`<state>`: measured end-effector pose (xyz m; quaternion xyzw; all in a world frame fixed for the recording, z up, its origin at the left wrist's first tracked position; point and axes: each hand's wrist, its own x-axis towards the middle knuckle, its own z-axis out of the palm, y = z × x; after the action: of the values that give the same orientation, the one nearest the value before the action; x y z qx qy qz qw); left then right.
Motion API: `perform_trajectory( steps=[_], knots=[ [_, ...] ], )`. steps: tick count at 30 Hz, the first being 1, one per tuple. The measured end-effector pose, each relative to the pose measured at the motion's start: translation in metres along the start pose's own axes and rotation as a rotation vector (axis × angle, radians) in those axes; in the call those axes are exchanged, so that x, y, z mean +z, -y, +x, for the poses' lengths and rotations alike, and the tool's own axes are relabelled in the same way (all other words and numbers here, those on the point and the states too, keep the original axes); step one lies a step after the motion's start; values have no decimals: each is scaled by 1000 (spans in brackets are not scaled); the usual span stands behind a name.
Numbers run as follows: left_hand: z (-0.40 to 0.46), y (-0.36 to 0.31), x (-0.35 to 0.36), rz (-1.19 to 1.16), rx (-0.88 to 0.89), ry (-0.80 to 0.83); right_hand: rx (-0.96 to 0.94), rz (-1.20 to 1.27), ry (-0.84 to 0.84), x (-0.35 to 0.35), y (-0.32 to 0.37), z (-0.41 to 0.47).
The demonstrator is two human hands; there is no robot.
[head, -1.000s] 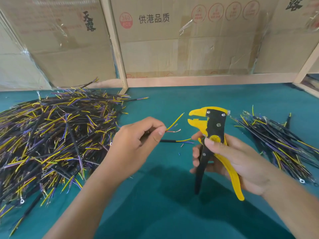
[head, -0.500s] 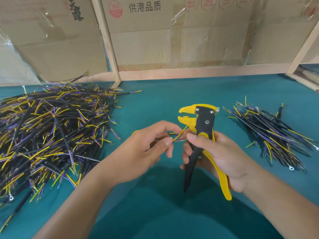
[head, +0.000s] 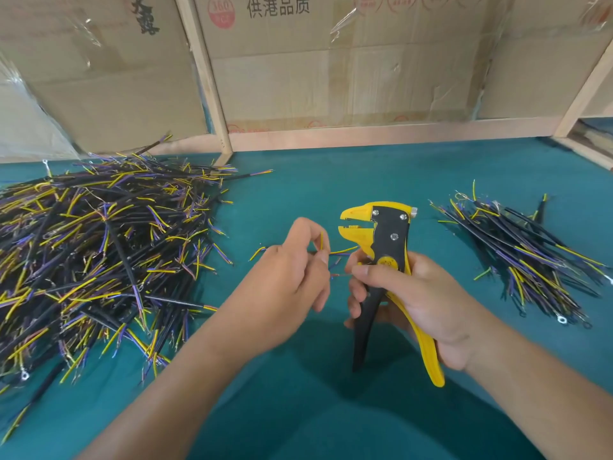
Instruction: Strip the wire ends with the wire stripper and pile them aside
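Yellow-and-black wire stripper [head: 386, 240] upright in right hand [head: 418, 303], fingers wrapped around both handles, jaws parted and pointing toward left hand [head: 285, 287]. Left hand pinches a short wire [head: 341, 251] between thumb and fingertips; its yellow conductors fan out just below the stripper's jaws, one sticking up past the index finger, and a thinner end reaches the right thumb (cannot tell if it touches). No wire seated in the jaws. Big loose heap of black-sheathed wires [head: 99, 254] with yellow and purple ends sits well out beyond the left hand, covering that side of the teal desk [head: 298, 187]. Smaller pile [head: 524, 257] lies outboard of the right hand, some pieces with ring terminals. Cardboard panels [head: 331, 61] in a wood frame stand past both hands.
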<state>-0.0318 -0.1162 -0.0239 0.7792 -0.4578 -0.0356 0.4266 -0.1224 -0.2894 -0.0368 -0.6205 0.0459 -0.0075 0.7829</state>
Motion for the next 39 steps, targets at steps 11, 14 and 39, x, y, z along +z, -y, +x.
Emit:
perform_trajectory(
  steps=[11, 14, 39],
  knots=[
    [4, 6, -8, -228, -59, -173, 126, 282, 172, -9, 4, 0],
    [4, 7, -14, -227, -2, -121, 85, 293, 222, -10, 5, -1],
    [2, 8, -25, 50, 130, -253, 186, 105, 397, 1, 11, -13]
  ],
)
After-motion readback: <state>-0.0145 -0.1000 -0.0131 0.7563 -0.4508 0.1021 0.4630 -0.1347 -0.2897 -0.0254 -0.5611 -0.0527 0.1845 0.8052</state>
